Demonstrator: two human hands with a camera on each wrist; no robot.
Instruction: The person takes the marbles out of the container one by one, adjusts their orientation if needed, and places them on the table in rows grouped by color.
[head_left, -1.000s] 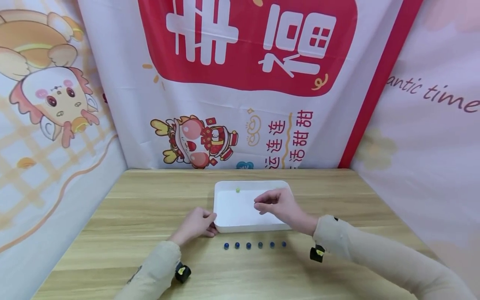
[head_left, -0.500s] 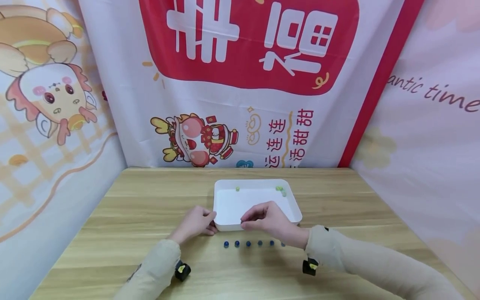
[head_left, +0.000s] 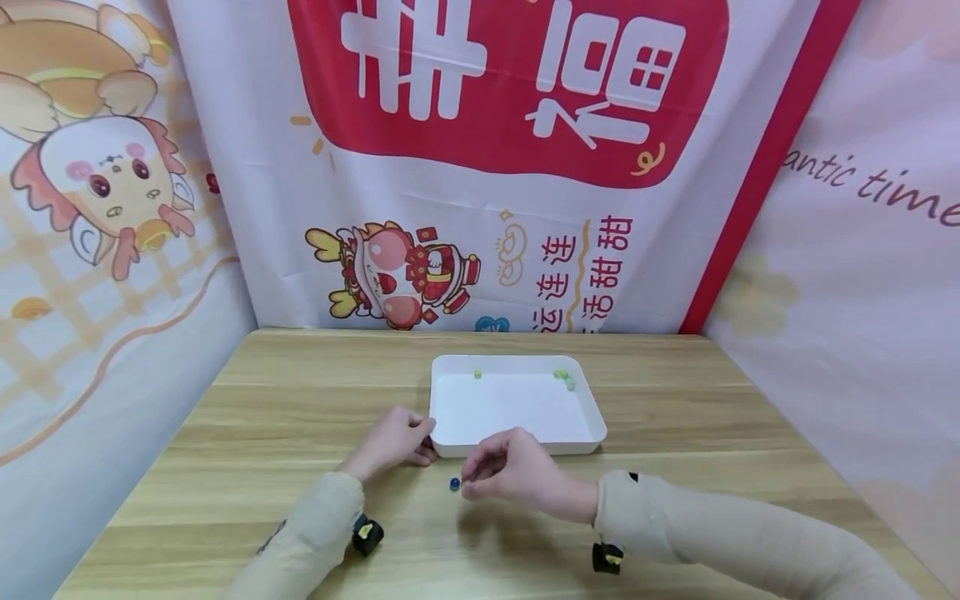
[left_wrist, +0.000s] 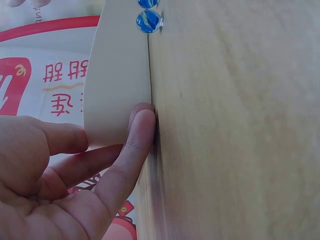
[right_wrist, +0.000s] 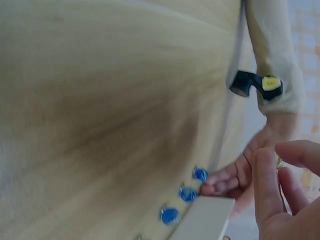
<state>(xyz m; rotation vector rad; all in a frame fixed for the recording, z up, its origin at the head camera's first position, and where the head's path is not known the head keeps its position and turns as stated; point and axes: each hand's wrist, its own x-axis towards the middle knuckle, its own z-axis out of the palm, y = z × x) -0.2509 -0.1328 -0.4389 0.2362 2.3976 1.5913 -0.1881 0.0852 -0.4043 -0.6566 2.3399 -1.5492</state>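
My left hand point(head_left: 396, 437) holds the front left corner of a shallow white tray point(head_left: 517, 448), thumb at the rim and fingertips low on the outer wall in the left wrist view. My right hand point(head_left: 517, 475) is just in front of the tray, over the row of blue marbles. Between its thumb and fingers, a small yellow-green marble point(right_wrist: 279, 161) shows in the right wrist view. One blue marble point(head_left: 454, 483) lies left of its fingertips; the right hand hides the others from the head view. More blue marbles point(right_wrist: 188, 193) line the tray's front side in the right wrist view.
Inside the tray, one yellow-green marble point(head_left: 477, 374) lies at the back left and several pale green marbles point(head_left: 562, 375) sit in the back right corner. The wooden table point(head_left: 300, 392) ends at a printed cloth backdrop point(head_left: 517, 192), with cloth on both sides.
My right hand has moved from over the tray toward me and left, down in front of it, now covering most of the blue row. The left hand stays at the corner.
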